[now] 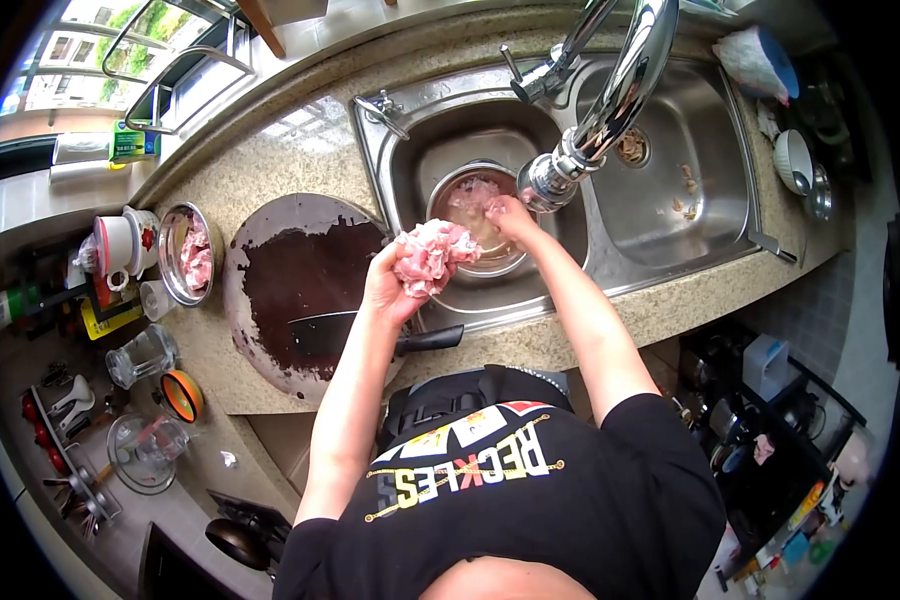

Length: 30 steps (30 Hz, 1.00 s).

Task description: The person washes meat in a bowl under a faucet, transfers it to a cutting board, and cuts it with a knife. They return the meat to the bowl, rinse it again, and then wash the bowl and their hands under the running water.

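A clump of pale pink raw meat [436, 258] fills my left hand [384, 285], whose fingers are wrapped round it just left of the sink bowl. My right hand [511, 220] reaches into a round metal bowl [515, 262] of cloudy water standing in the left sink basin. Its fingers are curled in at more pieces of raw meat [477, 192] there, with the fingertips partly hidden. Beneath my left forearm, a cleaver with a black handle [430, 340] lies on a round, dark-stained cutting board [270, 215].
The chrome faucet [610, 110] hangs over the divider, close to my right hand. Scraps [685, 205] lie in the right basin [660, 240]. Another metal bowl [208, 292] with raw meat stands left of the board, near a glass jar [142, 357] and an orange bowl [182, 396].
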Motion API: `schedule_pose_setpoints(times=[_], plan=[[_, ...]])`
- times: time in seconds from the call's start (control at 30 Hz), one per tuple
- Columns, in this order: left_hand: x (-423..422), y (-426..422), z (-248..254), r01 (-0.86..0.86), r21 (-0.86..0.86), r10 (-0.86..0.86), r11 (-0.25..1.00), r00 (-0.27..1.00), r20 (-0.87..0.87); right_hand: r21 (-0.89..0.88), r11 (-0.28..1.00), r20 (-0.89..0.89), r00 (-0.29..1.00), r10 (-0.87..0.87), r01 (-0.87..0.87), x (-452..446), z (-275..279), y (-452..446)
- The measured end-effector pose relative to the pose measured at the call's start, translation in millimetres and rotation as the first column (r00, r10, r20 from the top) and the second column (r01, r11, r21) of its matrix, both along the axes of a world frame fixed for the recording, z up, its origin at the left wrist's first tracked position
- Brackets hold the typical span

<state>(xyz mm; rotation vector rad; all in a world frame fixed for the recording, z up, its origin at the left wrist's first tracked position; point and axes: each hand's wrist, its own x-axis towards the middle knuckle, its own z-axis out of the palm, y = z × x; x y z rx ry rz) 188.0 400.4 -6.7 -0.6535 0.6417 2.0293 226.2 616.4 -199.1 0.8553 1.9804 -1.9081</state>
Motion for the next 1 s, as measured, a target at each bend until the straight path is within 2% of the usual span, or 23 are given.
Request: schedule_pose_setpoints(times=[0.03, 0.07, 0.13, 0.17, 0.23, 0.27, 0.33, 0.37, 0.4, 0.43, 0.47, 0.5, 0.53, 0.6, 0.67, 0.7, 0.77, 0.83, 0.87, 0.93, 0.97, 1.0], plan=[[0, 0, -1, 0.03, 0.034, -0.03, 0.999, 1.0, -0.002, -0.108, 0.993, -0.051, 0.998, -0.047, 0.041, 2, 13, 0], [1, 0, 0, 0.06, 0.068, -0.059, 0.996, 0.998, -0.005, -0.108, 0.993, -0.051, 0.998, -0.046, 0.041, 3, 14, 2], [3, 1, 2, 0.05, 0.075, -0.05, 0.996, 0.999, 0.004, -0.34, 0.92, 0.198, 0.971, -0.134, 0.196, 4, 16, 10], [4, 2, 2, 0.046, 0.036, -0.046, 0.998, 0.999, -0.003, -0.341, 0.919, 0.199, 0.971, -0.136, 0.198, 6, 17, 11], [4, 2, 3, 0.047, -0.002, -0.047, 0.999, 0.999, -0.011, -0.514, 0.774, 0.312, 0.921, -0.233, 0.37, 7, 19, 13], [4, 2, 3, 0.05, 0.001, -0.05, 0.999, 0.998, -0.023, -0.513, 0.773, 0.313, 0.92, -0.235, 0.372, 8, 17, 11], [4, 0, 3, 0.056, 0.004, -0.056, 0.998, 0.998, -0.035, -0.286, 0.935, 0.117, 0.976, -0.185, 0.212, 9, 13, 3], [5, -2, 2, 0.057, 0.013, -0.056, 0.998, 0.998, -0.023, -0.285, 0.934, 0.116, 0.975, -0.187, 0.213, 8, 14, 3], [5, -3, 1, 0.057, 0.021, -0.057, 0.998, 0.998, -0.011, -0.038, 0.994, 0.076, 0.992, -0.097, 0.1, 7, 16, 3], [5, -4, 0, 0.057, 0.021, -0.057, 0.998, 0.998, -0.012, 0.216, 0.976, 0.06, 0.998, 0.002, -0.015, 7, 18, 3], [5, -5, 0, 0.048, 0.025, -0.048, 0.999, 0.999, 0.009, 0.216, 0.976, 0.058, 0.998, 0.001, -0.014, 6, 16, 1], [4, -5, 1, 0.04, 0.029, -0.041, 0.999, 0.999, 0.028, 0.478, 0.878, -0.049, 0.998, 0.03, -0.003, 7, 7, -1], [5, -5, 3, 0.042, 0.028, -0.042, 0.999, 0.999, 0.027, 0.701, 0.712, -0.141, 0.986, 0.087, 0.037, 7, -2, -4], [4, 0, 10, 0.033, -0.015, -0.033, 0.999, 0.999, 0.032, 0.741, 0.67, -0.148, 0.983, 0.106, 0.039, 1, -35, -5], [3, 0, 8, 0.046, 0.045, -0.048, 0.998, 0.998, 0.037, 0.687, 0.698, 0.095, 0.977, 0.19, -0.202, -4, -51, -11], [4, 3, 11, 0.032, 0.003, -0.032, 0.999, 0.999, 0.039, 0.665, 0.708, 0.145, 0.971, 0.188, -0.236, -4, -55, -19], [4, 6, 13, 0.017, -0.038, -0.016, 0.999, 0.999, 0.036, 0.656, 0.717, 0.089, 0.968, 0.236, -0.235, -3, -54, -29], [3, 4, 10, 0.007, 0.032, -0.009, 0.999, 0.999, 0.053, 0.686, 0.702, -0.064, 0.945, 0.32, -0.191, 3, -45, -32], [2, 3, 8, 0.007, 0.032, -0.009, 0.999, 0.999, 0.053, 0.686, 0.702, -0.064, 0.945, 0.321, -0.192, 1, -37, -29], [1, -1, 1, 0.047, 0.092, -0.053, 0.995, 0.997, 0.056, 0.588, 0.807, -0.137, 0.978, 0.157, -0.047, -2, -21, -20], [0, -3, -1, 0.043, 0.096, -0.049, 0.994, 0.997, 0.058, -0.093, 0.981, 0.037, 0.985, -0.166, 0.169, -7, 9, -17], [-1, -5, -4, 0.066, 0.131, -0.073, 0.989, 0.996, 0.049, -0.09, 0.982, 0.039, 0.986, -0.163, 0.166, -5, 12, -13]])
